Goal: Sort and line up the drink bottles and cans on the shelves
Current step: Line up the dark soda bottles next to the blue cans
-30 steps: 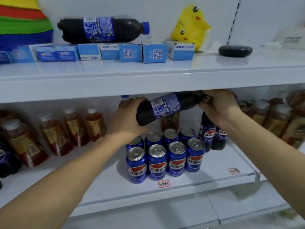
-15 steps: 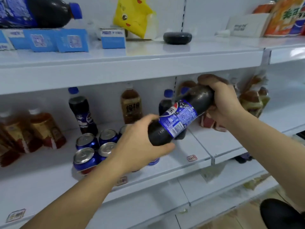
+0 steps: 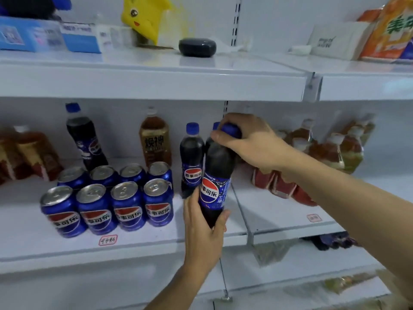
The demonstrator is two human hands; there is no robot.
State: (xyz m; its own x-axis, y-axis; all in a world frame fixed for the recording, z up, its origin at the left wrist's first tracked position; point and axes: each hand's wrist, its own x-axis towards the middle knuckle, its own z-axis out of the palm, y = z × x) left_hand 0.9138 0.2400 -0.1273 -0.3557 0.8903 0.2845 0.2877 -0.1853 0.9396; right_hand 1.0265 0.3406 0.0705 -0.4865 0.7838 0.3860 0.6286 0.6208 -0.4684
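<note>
A dark cola bottle with a blue label stands nearly upright at the right end of the middle shelf. My left hand grips its base from the front. My right hand is closed over its blue cap. Just behind it to the left stands another cola bottle, and a third is partly hidden behind the held one. Several blue cola cans sit in two rows to the left. A lone cola bottle leans at the back left, beside a brown tea bottle.
Tea bottles with red labels crowd the shelf section to the right, and more lie at far left. The top shelf holds blue boxes, a yellow plush toy, a black oval object and an orange packet.
The cola bottle has gone from lying across under the top shelf, through a tilt, to nearly upright on the middle shelf. My view has shifted right and down.
</note>
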